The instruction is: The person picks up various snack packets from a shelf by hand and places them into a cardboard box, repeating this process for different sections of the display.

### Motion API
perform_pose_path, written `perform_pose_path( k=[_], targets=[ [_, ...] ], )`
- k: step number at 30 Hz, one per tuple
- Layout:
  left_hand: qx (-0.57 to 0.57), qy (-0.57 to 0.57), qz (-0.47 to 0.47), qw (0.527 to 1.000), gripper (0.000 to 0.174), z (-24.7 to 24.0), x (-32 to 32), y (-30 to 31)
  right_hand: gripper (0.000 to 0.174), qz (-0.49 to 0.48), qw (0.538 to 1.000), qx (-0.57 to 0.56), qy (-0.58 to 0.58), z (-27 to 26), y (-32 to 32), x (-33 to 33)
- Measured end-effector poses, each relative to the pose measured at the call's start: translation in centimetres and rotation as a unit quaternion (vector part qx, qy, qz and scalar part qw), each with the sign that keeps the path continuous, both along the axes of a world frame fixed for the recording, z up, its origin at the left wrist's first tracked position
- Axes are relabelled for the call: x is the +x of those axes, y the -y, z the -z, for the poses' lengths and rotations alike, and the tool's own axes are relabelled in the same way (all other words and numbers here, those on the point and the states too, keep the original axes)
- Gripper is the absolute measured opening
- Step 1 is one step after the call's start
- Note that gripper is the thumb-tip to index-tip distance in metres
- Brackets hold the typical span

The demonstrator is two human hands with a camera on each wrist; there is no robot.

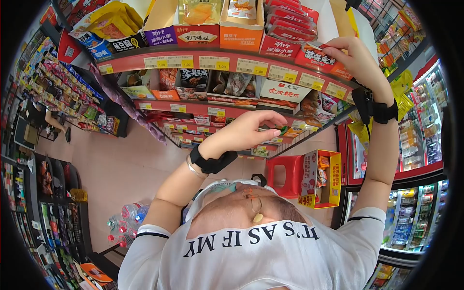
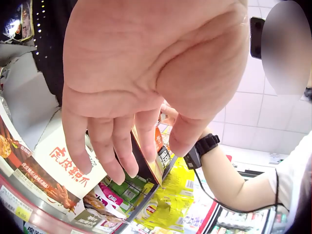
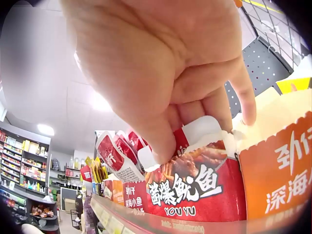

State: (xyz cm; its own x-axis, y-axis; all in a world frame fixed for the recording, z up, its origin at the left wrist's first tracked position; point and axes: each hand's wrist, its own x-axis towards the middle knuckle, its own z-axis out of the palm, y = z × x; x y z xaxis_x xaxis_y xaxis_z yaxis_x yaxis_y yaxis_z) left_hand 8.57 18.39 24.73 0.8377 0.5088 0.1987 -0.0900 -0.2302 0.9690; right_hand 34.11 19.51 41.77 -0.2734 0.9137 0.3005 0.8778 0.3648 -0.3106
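At upper right, the right hand (image 1: 360, 60) pinches a red-and-white packet (image 3: 207, 127) above the squid box (image 1: 316, 58); the left hand (image 1: 246, 130) hovers slack.

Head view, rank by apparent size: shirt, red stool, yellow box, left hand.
1. shirt
2. left hand and yellow box: about alike; the hand is nearer the camera, so unranked
3. red stool, partly hidden by the box

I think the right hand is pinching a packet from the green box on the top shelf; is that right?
Not quite: the box is red, not green, as the right wrist view shows; the right hand does pinch a packet there.
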Motion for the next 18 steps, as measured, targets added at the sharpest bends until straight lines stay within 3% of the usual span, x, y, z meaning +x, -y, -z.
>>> perform_pose_path(
  k=[4,8,10,12,14,15,16,18],
  targets=[
    [-0.013,0.024,0.011,1.0,0.03,0.1,1.0,0.1,0.023,0.004,1.0,0.027,0.003,-0.7,-0.2,-0.1],
    [0.005,0.036,-0.011,0.999,0.031,-0.4,2.3,0.3,0.024,0.008,0.99,0.142,0.017,-1.0,-1.8,1.6],
    [-0.011,0.067,-0.022,0.997,0.033,-0.8,3.0,0.3,0.024,0.007,0.971,0.236,-0.031,-1.7,-2.3,2.1],
    [-0.001,0.075,-0.035,0.997,0.036,-1.4,3.4,0.1,0.024,0.02,0.965,0.261,-0.012,-2.8,-1.9,3.1],
    [0.015,0.088,-0.041,0.995,0.038,-2.5,4.1,-0.1,0.028,0.018,0.95,0.3,-0.089,-3.8,-1.6,5.2],
    [-0.014,0.094,-0.046,0.994,0.04,-3.1,4.4,-0.2,0.03,-0.009,0.943,0.288,-0.168,-4.2,-1.7,6.4],
    [-0.042,0.101,-0.048,0.993,0.043,-3.6,4.7,-0.3,0.03,-0.005,0.942,0.293,-0.163,-4.9,-1.2,6.9],
    [-0.077,0.117,-0.026,0.99,0.049,-4.3,5.5,-0.5,0.03,-0.05,0.956,0.186,-0.223,-6.3,0.5,7.6]
  ],
)
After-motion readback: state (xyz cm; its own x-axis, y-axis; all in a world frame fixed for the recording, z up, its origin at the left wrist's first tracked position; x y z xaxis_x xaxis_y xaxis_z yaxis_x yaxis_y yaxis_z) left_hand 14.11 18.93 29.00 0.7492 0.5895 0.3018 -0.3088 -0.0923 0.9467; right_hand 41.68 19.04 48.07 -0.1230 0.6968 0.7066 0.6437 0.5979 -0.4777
